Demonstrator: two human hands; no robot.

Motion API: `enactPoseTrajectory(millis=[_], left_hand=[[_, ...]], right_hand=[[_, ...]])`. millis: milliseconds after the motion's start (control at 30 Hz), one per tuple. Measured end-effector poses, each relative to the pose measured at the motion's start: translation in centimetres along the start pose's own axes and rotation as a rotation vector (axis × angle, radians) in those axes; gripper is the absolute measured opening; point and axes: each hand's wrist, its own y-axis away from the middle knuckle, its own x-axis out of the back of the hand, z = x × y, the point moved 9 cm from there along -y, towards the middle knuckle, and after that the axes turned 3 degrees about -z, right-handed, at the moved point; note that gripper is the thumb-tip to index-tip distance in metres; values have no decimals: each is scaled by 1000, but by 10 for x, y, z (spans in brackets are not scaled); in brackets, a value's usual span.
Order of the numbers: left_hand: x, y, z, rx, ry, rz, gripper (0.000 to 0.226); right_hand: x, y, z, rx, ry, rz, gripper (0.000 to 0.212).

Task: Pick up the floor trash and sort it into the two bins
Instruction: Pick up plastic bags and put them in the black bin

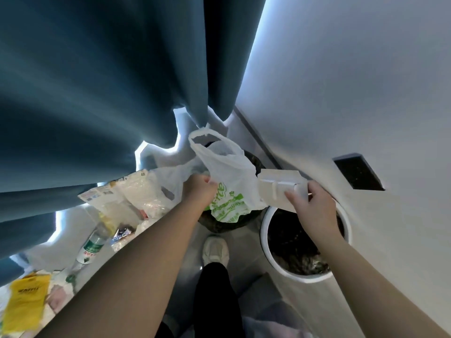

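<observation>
2 hands hold 1 bag and 1 box over 2 round bins.

Nearest, 1 pale mesh shoe stands on the smooth grey floor between the bins. To its right is the white bin, a glossy cylinder lined with crinkled black film. The right hand is above its rim, fingers clamped on 1 flat white cardboard box. The left hand is fisted round 1 thin, wrinkled white plastic bag with green print, which hangs over the dark bin just beyond the shoe. On the floor to the left lie 1 clear plastic bottle with a green label, 1 flat yellow pouch and several crumpled clear wrappers. Behind are pleated blue curtain folds and a plain matte wall.
</observation>
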Motion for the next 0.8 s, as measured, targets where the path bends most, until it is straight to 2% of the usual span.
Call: enactPoseTrajectory(millis=[100,233,333,433,500,633,700,800], left_hand=[[-17,-29,-16,49,2,19,36],[-31,-57,-26,47,-38,27,36],[-24,-60,-16,-76,-126,74,31],[7,-51,-7,-295,-347,304,26],[20,-49,-16,-369,-527,394,31],[22,-68,-65,-255,-625,298,60],[15,-82,-85,-220,-607,220,66],[2,-97,-91,-327,-436,97,68]], right_hand=[[-13,-14,19,-13,-28,-18,11],[-38,-27,30,8,-58,-95,12],[-71,-36,34,25,-31,-179,17],[-109,-48,38,17,7,-225,22],[-135,-60,43,0,54,-219,28],[-182,-87,59,-95,170,-185,32],[-200,-99,64,-114,275,-181,17],[-225,-118,72,-133,380,-198,27]])
